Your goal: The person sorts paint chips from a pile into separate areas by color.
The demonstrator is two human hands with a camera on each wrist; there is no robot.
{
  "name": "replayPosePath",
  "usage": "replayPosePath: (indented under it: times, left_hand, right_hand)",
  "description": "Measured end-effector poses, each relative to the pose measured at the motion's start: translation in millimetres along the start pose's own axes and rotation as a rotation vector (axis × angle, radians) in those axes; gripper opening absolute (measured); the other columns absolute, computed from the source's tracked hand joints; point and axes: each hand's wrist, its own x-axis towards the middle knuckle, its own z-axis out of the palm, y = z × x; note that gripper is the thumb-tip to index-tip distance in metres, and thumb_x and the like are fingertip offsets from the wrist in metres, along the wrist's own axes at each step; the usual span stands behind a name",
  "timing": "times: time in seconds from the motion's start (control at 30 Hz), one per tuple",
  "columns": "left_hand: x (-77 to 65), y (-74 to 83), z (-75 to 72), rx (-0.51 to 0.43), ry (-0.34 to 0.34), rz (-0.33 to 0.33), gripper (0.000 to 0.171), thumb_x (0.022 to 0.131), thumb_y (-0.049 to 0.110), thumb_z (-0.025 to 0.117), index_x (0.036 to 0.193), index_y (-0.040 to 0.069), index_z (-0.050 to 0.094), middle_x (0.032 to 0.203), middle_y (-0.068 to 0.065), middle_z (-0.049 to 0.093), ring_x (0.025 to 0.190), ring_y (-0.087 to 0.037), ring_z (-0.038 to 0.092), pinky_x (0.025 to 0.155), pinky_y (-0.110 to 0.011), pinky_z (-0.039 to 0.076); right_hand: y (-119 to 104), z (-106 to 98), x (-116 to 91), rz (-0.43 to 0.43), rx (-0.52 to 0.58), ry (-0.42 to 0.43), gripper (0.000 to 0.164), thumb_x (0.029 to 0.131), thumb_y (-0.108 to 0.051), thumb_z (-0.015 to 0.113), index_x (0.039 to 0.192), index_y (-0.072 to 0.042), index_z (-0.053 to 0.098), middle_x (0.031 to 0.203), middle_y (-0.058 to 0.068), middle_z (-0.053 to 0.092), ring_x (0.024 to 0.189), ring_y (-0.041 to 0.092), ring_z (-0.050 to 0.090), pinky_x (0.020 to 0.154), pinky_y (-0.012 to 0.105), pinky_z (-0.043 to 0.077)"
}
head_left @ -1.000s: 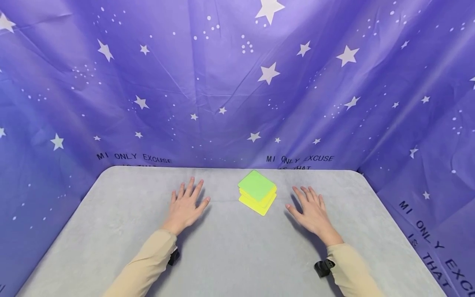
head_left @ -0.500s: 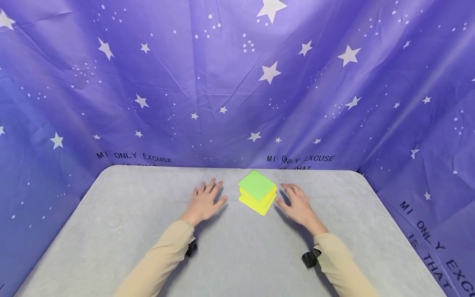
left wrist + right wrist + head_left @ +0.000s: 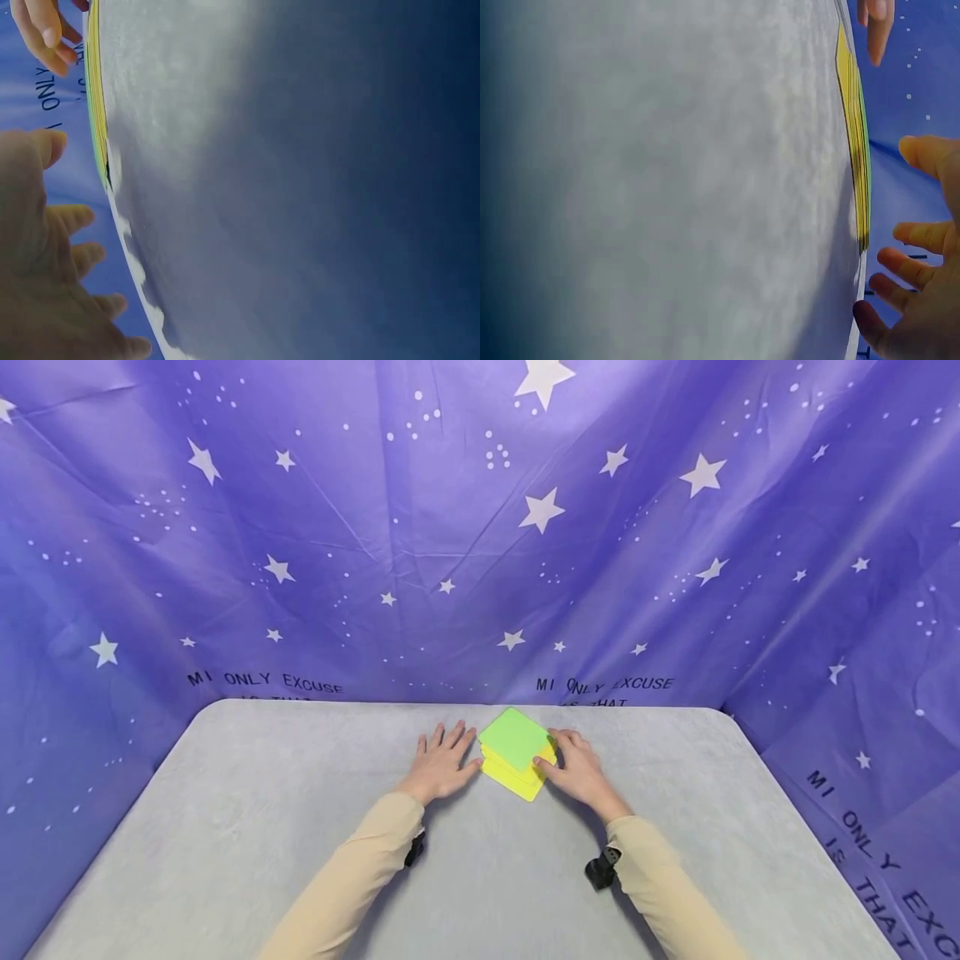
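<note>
A stack of square sheets (image 3: 516,782), green on top and yellow below, lies at the middle of the surface's (image 3: 495,885) far edge, between two hands.
The right hand (image 3: 581,772) covers the stack's right corner in the head view, its thumb over the top; its grip is spread, and whether it touches the sheets I cannot tell. The left hand (image 3: 438,771), grip also spread, is just beside the left corner; contact is unclear too. Individual sheets are hard to count. Both sleeves (image 3: 360,864) are cut off over the surface's near side, and a starry curtain (image 3: 442,547) hangs behind the far edge.
</note>
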Motion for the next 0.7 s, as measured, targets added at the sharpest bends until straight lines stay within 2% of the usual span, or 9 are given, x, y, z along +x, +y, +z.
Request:
replayPosePath:
  times: [0.17, 0.37, 0.53, 0.7]
  left_hand:
    - [11.2, 4.8, 3.8, -0.016, -0.020, 0.015, 0.063, 0.100, 0.047, 0.038, 0.154, 0.016, 0.026, 0.159, -0.008, 0.017, 0.143, -0.040, 0.007, 0.109, -0.063, 0.005]
    - [17.8, 9.1, 5.3, -0.037, -0.024, -0.009, 0.062, 0.100, 0.045, 0.038, 0.153, 0.014, 0.028, 0.159, -0.007, 0.019, 0.143, -0.039, 0.008, 0.108, -0.065, 0.001]
    - [18.9, 13.5, 5.3, -0.062, -0.057, -0.024, 0.063, 0.100, 0.043, 0.039, 0.152, 0.009, 0.029, 0.158, -0.007, 0.020, 0.143, -0.038, 0.009, 0.108, -0.066, 0.000]
    - [16.1, 15.5, 6.7, -0.091, -0.064, 0.001, 0.062, 0.100, 0.040, 0.044, 0.150, 0.006, 0.032, 0.157, -0.010, 0.022, 0.143, -0.039, 0.010, 0.108, -0.065, 0.001]
  right_hand:
    - [-3, 4, 5, 0.071, -0.039, -0.044, 0.074, 0.088, -0.043, 0.063, 0.144, 0.001, 0.040, 0.139, 0.024, 0.041, 0.124, 0.042, 0.038, 0.091, 0.057, 0.033]
    - [-8, 9, 8, 0.102, -0.127, -0.096, 0.080, 0.085, -0.050, 0.065, 0.146, -0.004, 0.040, 0.142, 0.020, 0.040, 0.126, 0.041, 0.033, 0.086, 0.054, 0.031]
    - [-6, 8, 8, 0.096, -0.098, -0.099, 0.080, 0.084, -0.047, 0.068, 0.145, -0.004, 0.041, 0.143, 0.019, 0.039, 0.128, 0.041, 0.031, 0.087, 0.054, 0.030]
    - [-1, 6, 6, 0.094, -0.051, -0.113, 0.079, 0.083, -0.042, 0.068, 0.147, -0.005, 0.040, 0.147, 0.019, 0.036, 0.130, 0.042, 0.028, 0.089, 0.056, 0.028]
